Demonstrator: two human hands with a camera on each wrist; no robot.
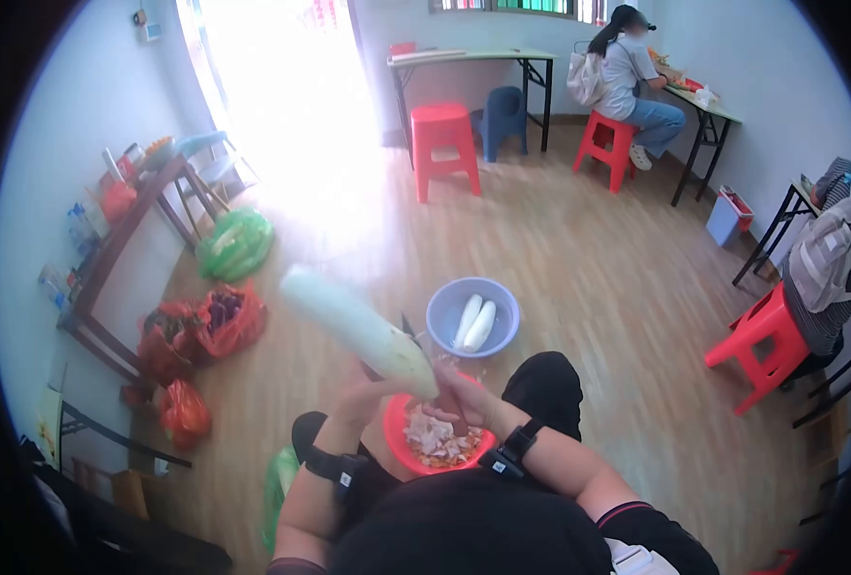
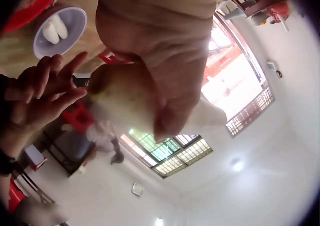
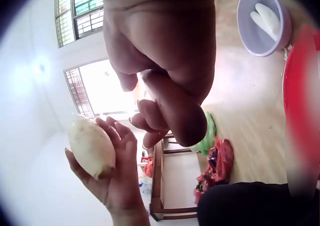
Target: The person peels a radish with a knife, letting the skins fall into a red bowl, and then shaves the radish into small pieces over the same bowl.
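Observation:
A long white radish [image 1: 353,326] is held up at a slant by my left hand [image 1: 360,397], its narrow end nearest me. In the right wrist view the left fingers and thumb wrap round the radish [image 3: 92,147] near that end. Close beside it, my right hand [image 1: 471,401] has curled fingers round a brown-handled knife [image 1: 459,418], whose dark pointed tip shows past the radish. Below both hands, a red bowl [image 1: 394,443] holds pale and orange peelings [image 1: 435,439]. Two white radishes [image 1: 481,326] lie in a lavender basin [image 1: 512,337] on the floor ahead.
Red bags [image 1: 229,321] and a green bag [image 1: 236,244] lie on the floor at the left, by a brown table [image 1: 123,230]. Red stools [image 1: 444,144] stand farther off. One person [image 1: 627,86] sits at the back table, another [image 1: 833,249] at the right.

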